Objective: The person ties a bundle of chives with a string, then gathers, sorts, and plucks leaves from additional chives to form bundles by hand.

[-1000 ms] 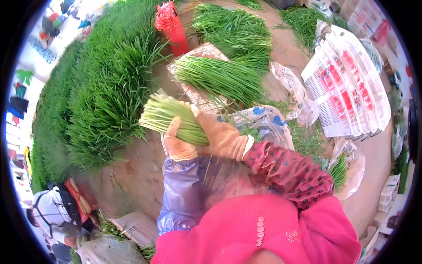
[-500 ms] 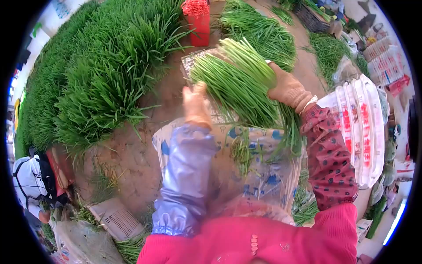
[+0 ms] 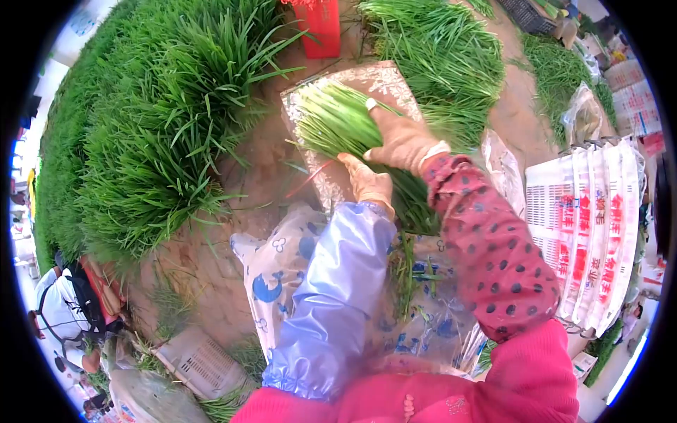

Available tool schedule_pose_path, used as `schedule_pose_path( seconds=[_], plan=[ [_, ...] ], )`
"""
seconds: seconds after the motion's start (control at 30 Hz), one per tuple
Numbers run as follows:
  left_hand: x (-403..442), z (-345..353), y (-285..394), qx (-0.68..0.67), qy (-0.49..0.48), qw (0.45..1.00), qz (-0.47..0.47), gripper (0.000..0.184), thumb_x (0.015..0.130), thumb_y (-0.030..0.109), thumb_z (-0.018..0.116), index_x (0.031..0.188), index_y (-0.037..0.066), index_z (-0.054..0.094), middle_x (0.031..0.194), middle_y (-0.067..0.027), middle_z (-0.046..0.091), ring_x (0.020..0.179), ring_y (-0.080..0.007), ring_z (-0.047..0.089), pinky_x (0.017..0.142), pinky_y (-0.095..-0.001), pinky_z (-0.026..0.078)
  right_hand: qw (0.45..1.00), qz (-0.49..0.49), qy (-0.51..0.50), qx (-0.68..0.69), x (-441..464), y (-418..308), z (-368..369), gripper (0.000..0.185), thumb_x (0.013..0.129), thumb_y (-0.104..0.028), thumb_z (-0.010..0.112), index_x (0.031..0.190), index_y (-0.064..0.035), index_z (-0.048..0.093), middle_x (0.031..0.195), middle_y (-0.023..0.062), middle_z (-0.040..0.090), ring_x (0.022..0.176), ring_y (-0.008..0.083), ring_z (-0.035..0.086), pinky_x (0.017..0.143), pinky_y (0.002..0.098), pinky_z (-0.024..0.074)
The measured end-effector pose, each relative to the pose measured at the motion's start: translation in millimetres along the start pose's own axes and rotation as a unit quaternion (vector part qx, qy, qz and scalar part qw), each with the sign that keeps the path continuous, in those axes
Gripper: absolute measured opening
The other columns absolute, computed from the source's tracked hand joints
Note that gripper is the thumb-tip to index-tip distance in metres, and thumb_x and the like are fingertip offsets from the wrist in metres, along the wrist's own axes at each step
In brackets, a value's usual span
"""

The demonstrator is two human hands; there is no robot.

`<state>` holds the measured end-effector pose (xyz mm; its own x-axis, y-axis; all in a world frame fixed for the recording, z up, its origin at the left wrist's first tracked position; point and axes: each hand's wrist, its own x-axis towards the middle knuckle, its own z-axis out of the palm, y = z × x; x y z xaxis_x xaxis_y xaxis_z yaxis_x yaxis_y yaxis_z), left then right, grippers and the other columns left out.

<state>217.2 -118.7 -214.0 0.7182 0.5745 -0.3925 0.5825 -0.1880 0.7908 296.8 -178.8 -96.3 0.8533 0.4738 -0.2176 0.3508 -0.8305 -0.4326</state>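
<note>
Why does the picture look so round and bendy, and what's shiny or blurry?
Head view: black corners and curved edges, probably from a very wide lens; head view: glossy glare on the purple sleeve; head view: the pink sweater looks smudgy, but single green stalks can be told apart.

i could pass along the floor (image 3: 271, 183) between the tall greens (image 3: 162, 134) and the board (image 3: 389, 76). a red container (image 3: 321, 32) blocks the far end, white crates (image 3: 589, 233) the right.

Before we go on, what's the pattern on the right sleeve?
The right sleeve is dark red with dark spots, best seen in the head view.
</note>
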Motion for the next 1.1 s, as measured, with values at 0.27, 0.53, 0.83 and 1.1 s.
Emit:
schedule_pose_path(
  seconds=[0.27,0.53,0.83,1.1],
  plan=[
    [47,-104,36,0.284,-0.390,0.861,0.161,0.056,0.080,0.008,0.062,0.132,-0.005,0.047,0.094,-0.0184,0.067,0.081,-0.0293,0.065,0.074,-0.0326,0.053,0.989,0.113,-0.051,-0.084,9,6,49,0.087,0.082,-0.050,0.065,0.147,-0.0082,0.024,0.146,0.0115,0.031,0.133,0.0324,0.035,0.102,0.0513,0.0339],
    [111,-208,36,0.312,-0.269,0.908,0.080,0.027,0.088,0.010,0.066,0.114,0.002,0.065,0.094,-0.0046,0.069,0.050,-0.0093,0.051,0.045,-0.0243,0.043,0.990,0.113,-0.014,-0.083,5,4,58,0.076,0.084,-0.050,0.064,0.142,-0.0103,0.034,0.139,0.0099,0.035,0.130,0.0310,0.038,0.100,0.0500,0.0356],
    [127,-171,-20,0.311,-0.443,0.837,-0.083,0.039,0.085,0.013,0.068,0.121,0.002,0.059,0.084,-0.0072,0.069,0.055,-0.0108,0.057,0.048,-0.0266,0.041,0.990,0.108,-0.007,-0.095,2,2,59,0.075,0.083,-0.049,0.065,0.140,-0.0096,0.036,0.138,0.0100,0.036,0.128,0.0292,0.037,0.099,0.0489,0.0361],
    [108,-179,8,0.271,-0.323,0.879,0.223,0.033,0.082,-0.003,0.057,0.114,0.005,0.062,0.068,-0.0043,0.062,0.060,-0.0109,0.055,0.059,-0.0252,0.047,0.991,0.099,0.018,-0.093,3,4,60,0.076,0.083,-0.048,0.064,0.140,-0.0075,0.036,0.136,0.0100,0.038,0.127,0.0284,0.038,0.097,0.0461,0.0343]
  ],
)
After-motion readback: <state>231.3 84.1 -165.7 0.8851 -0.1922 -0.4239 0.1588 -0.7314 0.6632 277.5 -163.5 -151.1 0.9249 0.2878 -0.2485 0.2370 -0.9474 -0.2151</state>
